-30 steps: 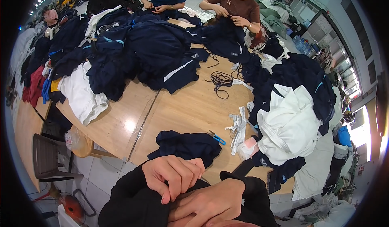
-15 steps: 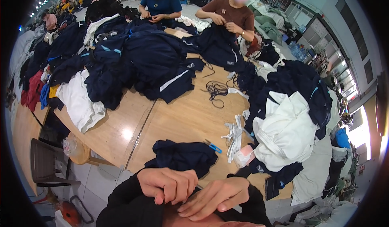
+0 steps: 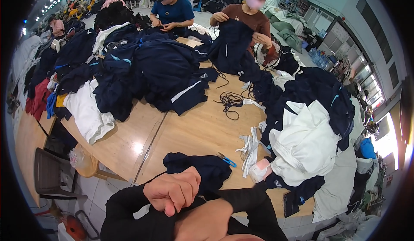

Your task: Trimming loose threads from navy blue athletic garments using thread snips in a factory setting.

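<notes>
My left hand (image 3: 173, 191) is raised in front of me with its fingers curled in; whatever lies inside the fist, if anything, is hidden. Below it and close to my body is my right hand (image 3: 202, 220), bent inward so that its fingers do not show. Both arms wear black sleeves (image 3: 248, 202). Just beyond my left hand, a crumpled navy garment (image 3: 209, 170) lies at the near edge of the table. Beside that garment rests a pair of blue-handled thread snips (image 3: 227, 160). Neither hand touches the snips.
Navy garments (image 3: 161, 64) cover the table's far left, with white ones (image 3: 88, 111) beside them. A white garment pile (image 3: 304, 139), white strips (image 3: 250, 148) and black cords (image 3: 230, 101) lie to the right. Two co-workers (image 3: 248, 17) work across the wooden table (image 3: 185, 131).
My right hand has moved left and down toward my body, and its fingers have gone out of sight. My left hand has risen slightly. The co-worker in brown has lifted a navy garment higher.
</notes>
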Tool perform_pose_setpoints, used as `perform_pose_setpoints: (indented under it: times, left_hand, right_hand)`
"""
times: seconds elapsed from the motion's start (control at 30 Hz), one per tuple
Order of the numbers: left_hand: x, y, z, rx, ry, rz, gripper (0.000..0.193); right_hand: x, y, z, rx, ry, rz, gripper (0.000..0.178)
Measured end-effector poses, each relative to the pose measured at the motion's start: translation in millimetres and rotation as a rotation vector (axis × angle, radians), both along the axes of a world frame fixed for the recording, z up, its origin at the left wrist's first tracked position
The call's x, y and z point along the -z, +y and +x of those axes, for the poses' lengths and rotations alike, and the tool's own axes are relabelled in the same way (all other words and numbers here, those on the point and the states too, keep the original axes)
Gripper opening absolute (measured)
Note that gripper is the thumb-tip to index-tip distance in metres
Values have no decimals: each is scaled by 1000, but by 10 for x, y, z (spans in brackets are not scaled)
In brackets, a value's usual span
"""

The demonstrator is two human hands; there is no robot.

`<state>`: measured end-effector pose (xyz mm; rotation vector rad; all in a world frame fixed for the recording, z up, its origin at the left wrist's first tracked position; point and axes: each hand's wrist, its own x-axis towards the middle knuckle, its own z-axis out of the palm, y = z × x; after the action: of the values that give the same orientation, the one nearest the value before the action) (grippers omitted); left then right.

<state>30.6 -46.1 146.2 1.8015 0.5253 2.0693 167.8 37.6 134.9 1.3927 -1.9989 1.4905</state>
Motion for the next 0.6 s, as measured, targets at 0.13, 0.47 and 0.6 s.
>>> perform_pose_setpoints:
  times: [0.13,0.47,0.6]
  left_hand:
    - [-112,-143,-54,6,115,-4,33]
    - [-345,-235,-168,-6,401,44,35]
    - [-349,-225,-151,-73,419,6,35]
  right_hand:
    - [538,-467,347,215,121,21,26]
    - [431,-685,176,32,-75,26,15]
    - [170,-414,-34,-32,-155,34,14]
